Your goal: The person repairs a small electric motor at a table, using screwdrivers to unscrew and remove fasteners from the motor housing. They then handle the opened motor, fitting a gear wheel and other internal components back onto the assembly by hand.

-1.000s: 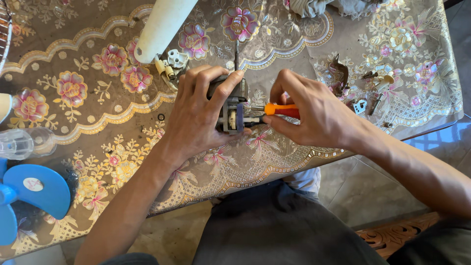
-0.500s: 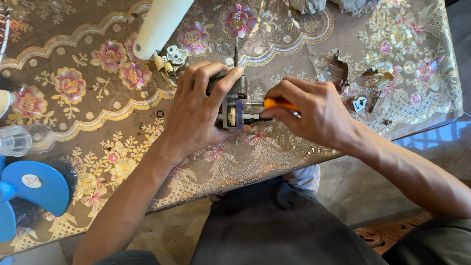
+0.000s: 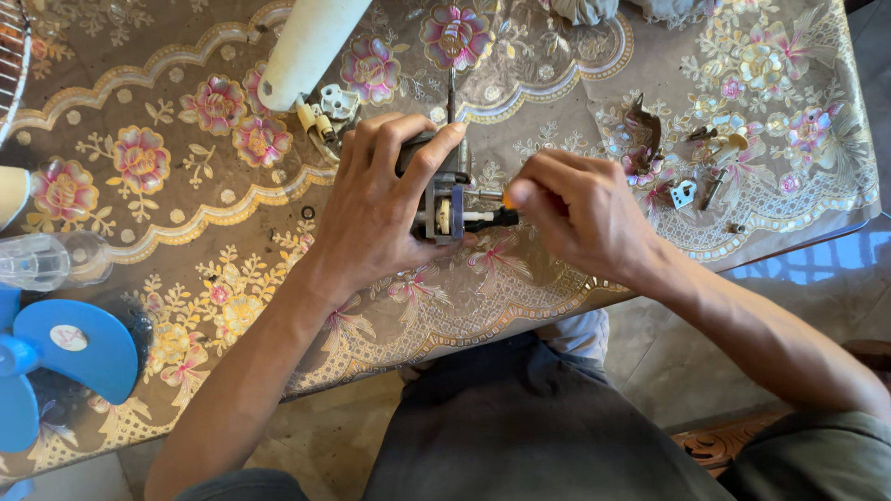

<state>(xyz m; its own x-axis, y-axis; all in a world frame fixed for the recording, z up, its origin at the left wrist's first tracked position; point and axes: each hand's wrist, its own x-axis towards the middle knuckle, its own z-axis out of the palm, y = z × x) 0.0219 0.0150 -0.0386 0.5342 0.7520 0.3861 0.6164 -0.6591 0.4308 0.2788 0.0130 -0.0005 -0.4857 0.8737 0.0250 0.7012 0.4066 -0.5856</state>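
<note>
Left hand (image 3: pixel 380 209) grips a small motor (image 3: pixel 444 202) on the floral tablecloth (image 3: pixel 186 186); right hand (image 3: pixel 580 218) drives a screwdriver (image 3: pixel 492 217) in

head cam: single view | worn on person's head, facing steeply down | close above table (image 3: pixel 186 232) and lap | both forearms enter from bottom edge, meeting mid-frame | no second view to overlap

Glossy plastic tablecloth (image 3: pixel 167 213) is gleaming with floral print; the motor (image 3: pixel 444 206) is showing dull grey metal; the fan blade (image 3: pixel 65 357) is looking smooth blue plastic.
</note>
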